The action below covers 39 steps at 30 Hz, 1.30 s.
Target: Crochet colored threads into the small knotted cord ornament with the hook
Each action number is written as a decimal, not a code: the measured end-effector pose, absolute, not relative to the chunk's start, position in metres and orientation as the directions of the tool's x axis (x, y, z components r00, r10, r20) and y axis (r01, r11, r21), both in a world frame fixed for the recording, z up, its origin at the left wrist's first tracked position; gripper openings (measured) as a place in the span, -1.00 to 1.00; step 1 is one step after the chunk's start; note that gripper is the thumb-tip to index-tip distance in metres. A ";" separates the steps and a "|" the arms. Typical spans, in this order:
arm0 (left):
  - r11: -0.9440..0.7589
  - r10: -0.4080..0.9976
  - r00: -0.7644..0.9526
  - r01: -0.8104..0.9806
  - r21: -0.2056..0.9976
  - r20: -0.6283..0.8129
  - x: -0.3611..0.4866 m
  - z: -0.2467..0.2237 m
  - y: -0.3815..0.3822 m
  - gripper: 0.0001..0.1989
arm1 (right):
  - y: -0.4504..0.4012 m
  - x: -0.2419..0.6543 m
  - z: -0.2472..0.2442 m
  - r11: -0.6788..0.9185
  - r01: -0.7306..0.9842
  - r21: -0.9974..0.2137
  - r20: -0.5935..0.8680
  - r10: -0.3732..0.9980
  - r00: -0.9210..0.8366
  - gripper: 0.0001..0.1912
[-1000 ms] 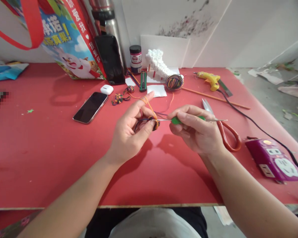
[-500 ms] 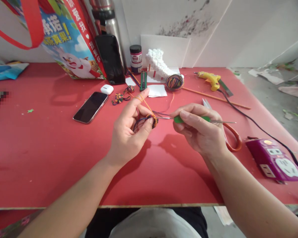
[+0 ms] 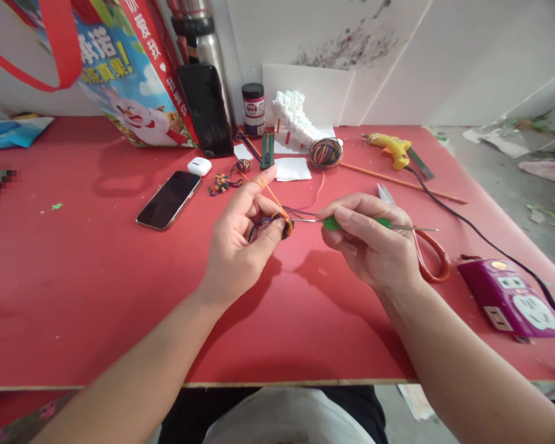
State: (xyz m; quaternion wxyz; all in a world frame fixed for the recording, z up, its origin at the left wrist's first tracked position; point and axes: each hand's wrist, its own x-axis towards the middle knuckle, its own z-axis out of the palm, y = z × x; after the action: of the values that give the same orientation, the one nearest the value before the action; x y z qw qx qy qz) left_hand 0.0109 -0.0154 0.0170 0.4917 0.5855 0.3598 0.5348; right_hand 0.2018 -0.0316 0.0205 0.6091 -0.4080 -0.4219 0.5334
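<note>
My left hand (image 3: 240, 246) pinches a small dark and orange crochet piece (image 3: 287, 227) between thumb and fingers. An orange strand of yarn (image 3: 274, 196) runs from the piece up over the raised index finger. Closed around the green handle of a crochet hook (image 3: 383, 222) is my right hand (image 3: 372, 237). The hook's thin metal shaft points left, and its tip reaches the crochet piece; the exact contact is hidden. Behind the hands lie a multicoloured yarn ball (image 3: 325, 153), a smaller yarn ball (image 3: 242, 166) and a finished-looking crocheted bit (image 3: 221, 184).
On the red table (image 3: 120, 320) lie a phone (image 3: 170, 200), a white earbud case (image 3: 199, 166), scissors (image 3: 432, 256), a yellow glue gun (image 3: 391, 148) with its cord, and a purple power socket (image 3: 513, 299). Another phone (image 3: 206, 111) leans on a steel flask (image 3: 213, 52) beside a gift bag (image 3: 134, 80).
Almost nothing differs. The crochet hook and my right hand have shifted very slightly left; my left hand keeps its pinch on the crochet piece.
</note>
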 end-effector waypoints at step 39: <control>-0.292 0.956 0.001 -0.017 0.956 0.292 0.015 0.007 -0.014 -0.50 | -0.044 0.191 0.005 0.723 0.462 -0.514 0.723 0.655 -0.220 -0.76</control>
State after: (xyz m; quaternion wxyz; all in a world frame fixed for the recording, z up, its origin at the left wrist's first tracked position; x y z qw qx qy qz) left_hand 0.0149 -0.0138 0.0071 0.4256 0.5652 0.4155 0.5716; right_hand 0.1910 -0.0442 0.0052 0.5102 -0.3601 -0.7753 0.0944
